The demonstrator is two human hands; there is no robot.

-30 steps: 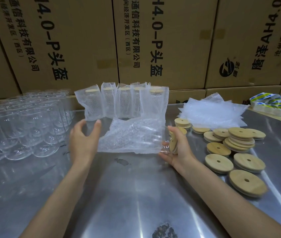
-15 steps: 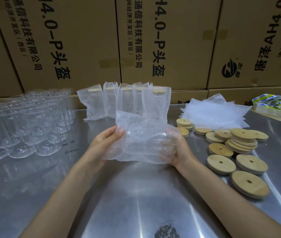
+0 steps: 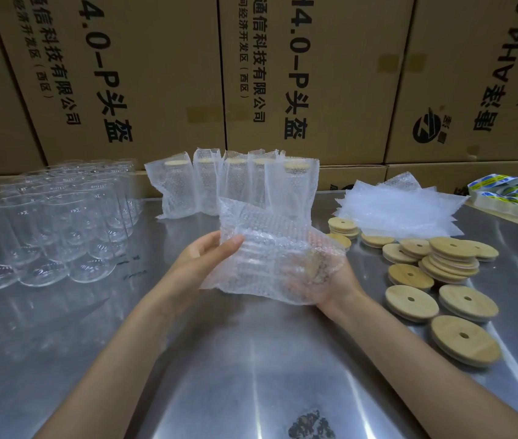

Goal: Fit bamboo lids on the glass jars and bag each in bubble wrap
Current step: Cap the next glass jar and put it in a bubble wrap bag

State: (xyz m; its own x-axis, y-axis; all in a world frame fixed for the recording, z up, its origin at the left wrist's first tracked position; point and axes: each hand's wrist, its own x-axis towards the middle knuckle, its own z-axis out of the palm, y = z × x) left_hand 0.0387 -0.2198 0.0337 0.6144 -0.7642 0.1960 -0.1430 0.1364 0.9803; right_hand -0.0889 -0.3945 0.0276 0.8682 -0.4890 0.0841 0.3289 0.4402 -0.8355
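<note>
Held sideways above the steel table [image 3: 251, 359]: lidded glass jar in bubble-wrap bag [image 3: 270, 258], left hand [image 3: 210, 258] pinching the closed end, right hand [image 3: 330, 280] cupping the lid end. Risk: jar sliding out the open mouth, lid popping off.

Your left hand [image 3: 202, 259] and right hand [image 3: 330, 280] hold a bubble-wrap bag [image 3: 270, 251] containing a lidded jar on its side above the table [image 3: 251, 359], bamboo lids [image 3: 441, 264] lying nearby.
</note>
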